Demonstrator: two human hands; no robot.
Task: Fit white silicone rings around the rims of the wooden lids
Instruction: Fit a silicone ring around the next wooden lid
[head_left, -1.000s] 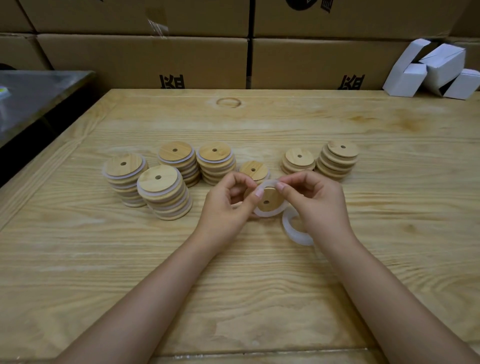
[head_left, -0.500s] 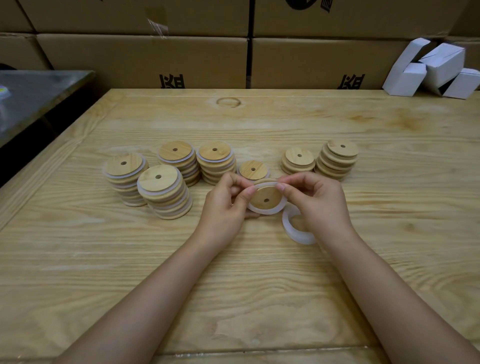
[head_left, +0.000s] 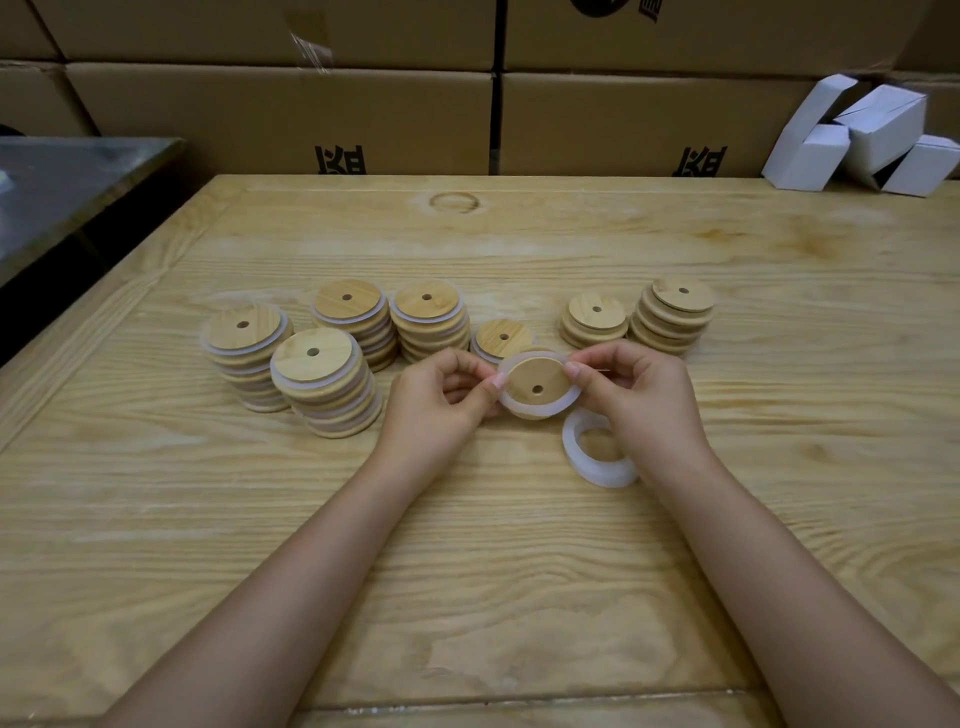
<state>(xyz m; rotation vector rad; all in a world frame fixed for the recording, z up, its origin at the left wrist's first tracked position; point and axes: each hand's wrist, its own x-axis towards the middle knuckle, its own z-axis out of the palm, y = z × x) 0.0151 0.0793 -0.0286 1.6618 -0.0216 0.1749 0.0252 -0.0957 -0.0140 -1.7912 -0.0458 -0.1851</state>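
Wooden lid (head_left: 537, 381): left hand (head_left: 434, 402), right hand (head_left: 644, 400)

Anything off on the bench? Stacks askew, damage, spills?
Nothing spilled or damaged. The front-left lid stack is uneven, lids offset sideways; the white cartons at the far right corner lie tumbled. A ring-shaped mark stains the table far centre. The held lid looks fine.

I'm watching the left hand (head_left: 436, 400) and right hand (head_left: 644, 400) working bare, bare forearms trailing back behind each wrist, short rounded nails showing at the fingertips.
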